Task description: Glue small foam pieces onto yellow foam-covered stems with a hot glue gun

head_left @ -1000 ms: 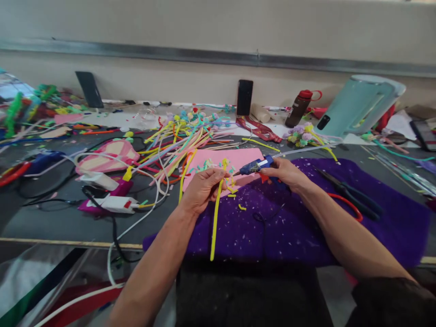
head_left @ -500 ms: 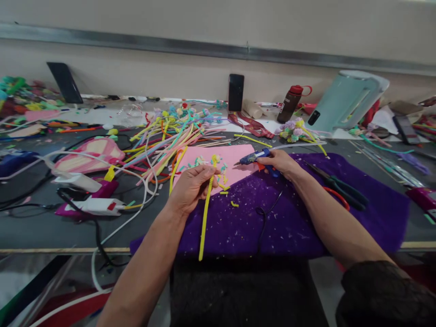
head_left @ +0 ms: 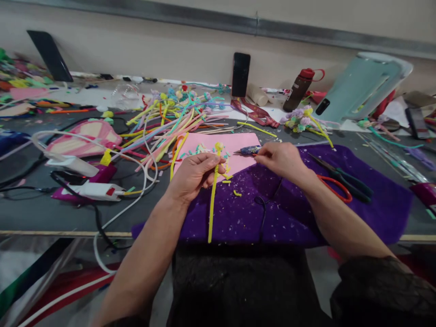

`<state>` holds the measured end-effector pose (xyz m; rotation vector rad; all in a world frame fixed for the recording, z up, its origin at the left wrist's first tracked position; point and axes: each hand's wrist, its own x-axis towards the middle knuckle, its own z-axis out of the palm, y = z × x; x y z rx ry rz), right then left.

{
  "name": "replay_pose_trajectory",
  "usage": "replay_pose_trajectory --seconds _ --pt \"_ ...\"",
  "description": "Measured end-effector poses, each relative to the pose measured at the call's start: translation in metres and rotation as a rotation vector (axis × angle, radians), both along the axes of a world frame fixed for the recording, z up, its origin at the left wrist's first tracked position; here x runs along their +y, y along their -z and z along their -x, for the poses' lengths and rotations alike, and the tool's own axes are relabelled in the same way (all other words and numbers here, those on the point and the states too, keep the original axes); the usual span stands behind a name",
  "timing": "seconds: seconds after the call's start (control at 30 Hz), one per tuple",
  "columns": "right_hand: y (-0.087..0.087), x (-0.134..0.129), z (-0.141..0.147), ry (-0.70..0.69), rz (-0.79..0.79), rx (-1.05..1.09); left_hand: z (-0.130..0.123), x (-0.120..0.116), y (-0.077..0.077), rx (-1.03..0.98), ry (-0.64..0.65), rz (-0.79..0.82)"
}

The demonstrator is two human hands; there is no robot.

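My left hand is closed in a pinch round a yellow pipe cleaner. Its long end hangs down over the purple cloth, and a yellow tuft shows above the fingertips. To the right, my right hand has its fingers pressed together, a small bit of red showing at the tips; what they hold is not clear. Just left of those fingers is a blue glue gun, nozzle pointing left over the pink sheet, its rear hidden by the hand. Small yellow cuttings lie near the left hand.
Pliers with dark green handles and red-handled scissors lie on the purple cloth. Behind are bundled pipe cleaners, a propped phone, a bottle and a pale green kettle. Plugs and cables crowd the left.
My right hand has shifted from gripping the glue gun's body to a pinch in front of its rear. The left hand keeps the yellow pipe cleaner. The view has tilted down slightly.
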<state>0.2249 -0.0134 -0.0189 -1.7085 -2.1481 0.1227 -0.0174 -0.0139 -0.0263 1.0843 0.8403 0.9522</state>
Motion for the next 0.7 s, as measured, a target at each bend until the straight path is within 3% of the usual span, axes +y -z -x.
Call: replay_pose_trajectory --seconds 0.07,0.1,0.17,0.4,0.5,0.6,0.7 --pt "0.0 -0.015 0.016 -0.396 0.219 0.087 0.0 0.0 0.001 0.001 0.023 0.012" --pt "0.001 -0.021 0.024 -0.52 0.297 0.111 0.0 0.0 0.001 -0.002 0.033 0.017" --pt "0.007 -0.027 0.036 -0.601 0.318 0.116 0.0 0.0 0.002 -0.012 0.048 0.023" --pt "0.021 -0.028 0.052 -0.461 0.27 -0.127 0.0 -0.001 0.002 -0.019 0.068 0.023" --pt "0.021 -0.03 0.05 -0.476 0.256 -0.145 0.0 -0.002 0.002 -0.028 0.073 0.021" --pt "0.017 -0.028 0.044 -0.497 0.285 0.085 -0.001 -0.002 0.002 -0.035 0.086 0.026" --pt "0.013 -0.023 0.037 -0.451 0.383 0.528 0.0 -0.002 0.002 -0.027 0.106 0.048"
